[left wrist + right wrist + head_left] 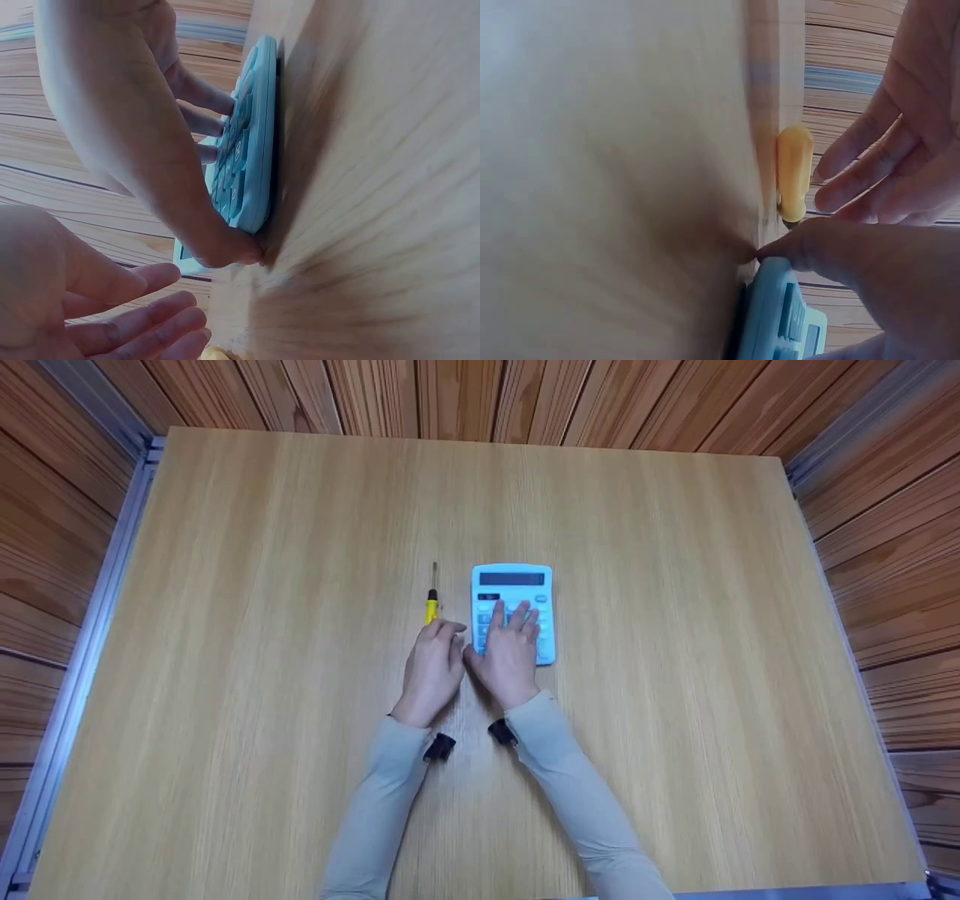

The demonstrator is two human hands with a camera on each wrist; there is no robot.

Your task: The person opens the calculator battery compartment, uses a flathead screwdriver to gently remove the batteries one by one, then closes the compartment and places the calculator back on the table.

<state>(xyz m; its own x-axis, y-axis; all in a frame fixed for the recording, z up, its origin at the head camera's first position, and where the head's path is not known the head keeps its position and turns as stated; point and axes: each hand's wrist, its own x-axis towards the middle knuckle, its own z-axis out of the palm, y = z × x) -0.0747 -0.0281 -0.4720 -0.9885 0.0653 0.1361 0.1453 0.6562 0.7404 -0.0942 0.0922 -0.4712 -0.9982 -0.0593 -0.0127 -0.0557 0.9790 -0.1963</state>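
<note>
A light blue calculator [546,639] lies on the table with its dark display at the far end. My right hand [511,658] rests over its keys, fingers spread and mostly straight. In the left wrist view, that hand's thumb [225,247] reaches down to the table beside the calculator's near corner. Just left of the calculator, my left hand [433,667] holds nothing, its fingers relaxed. A screwdriver with a yellow handle [431,611] lies beyond the left hand, shaft pointing away. Part of the handle is hidden by that hand in the head view.
The wooden table [262,660] spreads widely around both hands. Wood-plank walls [450,397] stand at the back and sides, with a metal rail [82,660] along the left edge. Dark wrist cameras [440,747] sit on both sleeves.
</note>
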